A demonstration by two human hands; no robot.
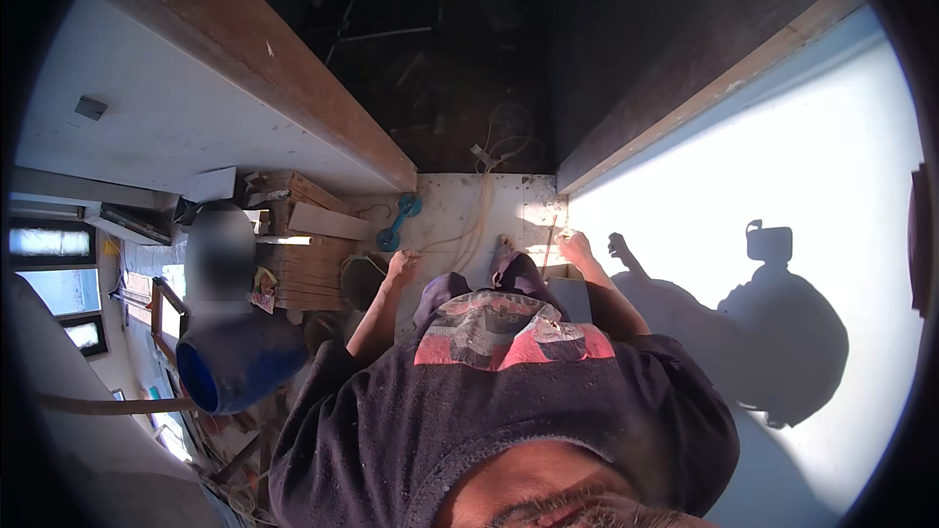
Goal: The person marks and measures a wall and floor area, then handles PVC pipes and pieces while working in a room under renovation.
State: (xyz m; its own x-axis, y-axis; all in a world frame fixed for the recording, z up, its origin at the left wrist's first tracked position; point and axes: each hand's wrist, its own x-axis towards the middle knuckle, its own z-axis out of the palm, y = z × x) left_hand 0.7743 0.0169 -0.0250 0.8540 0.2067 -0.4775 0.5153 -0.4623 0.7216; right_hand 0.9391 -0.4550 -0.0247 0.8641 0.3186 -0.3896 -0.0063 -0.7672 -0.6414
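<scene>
My left hand (402, 264) is closed at the centre left, beside a pale cord (469, 235) running over the light floor; what it holds, if anything, is too small to make out. My right hand (573, 247) is closed near the right wall, close to a thin upright stick (551, 240); I cannot make out whether it grips this. My bare foot (504, 244) is on the floor between my hands. A turquoise double-cup suction lifter (388, 239) lies just above my left hand. A grey panel (568, 301) is beside my right arm, partly hidden.
Stacked boxes (308, 274) and a dark bucket (360, 284) stand at the left, with a blue drum (199, 376) and a blurred shape (220, 249) beyond. Above are a dark opening (479, 59) and wooden jambs (284, 68). A white wall (831, 186) carries my shadow at the right.
</scene>
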